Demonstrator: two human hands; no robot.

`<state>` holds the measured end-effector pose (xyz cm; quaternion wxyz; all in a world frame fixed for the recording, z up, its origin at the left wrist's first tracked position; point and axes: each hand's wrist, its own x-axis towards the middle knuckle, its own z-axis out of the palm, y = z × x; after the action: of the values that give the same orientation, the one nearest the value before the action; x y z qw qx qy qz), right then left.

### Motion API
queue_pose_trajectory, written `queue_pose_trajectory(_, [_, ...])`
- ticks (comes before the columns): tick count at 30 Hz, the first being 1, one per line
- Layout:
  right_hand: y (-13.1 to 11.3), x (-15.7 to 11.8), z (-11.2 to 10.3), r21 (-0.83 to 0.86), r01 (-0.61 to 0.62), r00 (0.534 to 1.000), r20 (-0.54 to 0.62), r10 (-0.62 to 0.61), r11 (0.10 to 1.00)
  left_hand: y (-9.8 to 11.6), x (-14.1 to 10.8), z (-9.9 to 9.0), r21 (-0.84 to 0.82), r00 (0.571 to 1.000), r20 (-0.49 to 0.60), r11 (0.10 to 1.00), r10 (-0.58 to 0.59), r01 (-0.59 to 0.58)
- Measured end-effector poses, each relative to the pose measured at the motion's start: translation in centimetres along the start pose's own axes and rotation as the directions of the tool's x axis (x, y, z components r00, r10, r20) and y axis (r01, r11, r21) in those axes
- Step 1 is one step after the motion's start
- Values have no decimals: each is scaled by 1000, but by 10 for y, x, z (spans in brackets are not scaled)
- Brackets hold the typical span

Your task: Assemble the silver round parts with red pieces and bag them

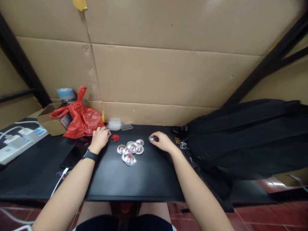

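My right hand (161,141) is closed, its thumb and fingers gripping a small shiny round piece (151,139); something dark shows beside it in the grip. To its left lies a loose cluster of silvery discs with red marks in their centres (130,157), some overlapping. My left hand (100,138), with a dark watch (90,155) on the wrist, rests at the left with fingers bent and slightly apart. Its fingertips are near a small pile of red pieces (115,138) and a blurred clear plastic box (115,124). Whether they touch the box cannot be made out.
A red plastic bag (84,118), a cardboard box (51,120) and a blue-lidded jar (65,93) stand at the back left. A power strip (22,144) and a dark phone (75,154) lie left. A black backpack (247,138) fills the right. Cardboard panels (154,73) rise behind.
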<state>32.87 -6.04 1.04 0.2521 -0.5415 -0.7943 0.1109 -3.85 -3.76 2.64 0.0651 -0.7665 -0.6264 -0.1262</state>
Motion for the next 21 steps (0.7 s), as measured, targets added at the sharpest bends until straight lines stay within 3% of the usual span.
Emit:
queue_pose_trajectory(5, [0, 0, 0, 9, -3, 1000, 1, 3, 1000, -4, -2, 7, 23, 1000, -2, 1000, 18, -18])
queue_pose_trajectory(12, [-1, 1, 0, 15, 11, 1000, 12, -11, 1000, -1, 2, 8, -117, 997, -62, 992, 45, -52])
queue_pose_trajectory(16, [0, 1, 0, 11, 11, 1000, 15, -11, 1000, 9, 7, 9, -194, 984, -119, 969, 132, -154])
queue_pose_trajectory(21, [0, 1, 0, -9, 4, 1000, 20, -4, 1000, 14, 10, 17, -225, 986, -57, 960, 158, -167])
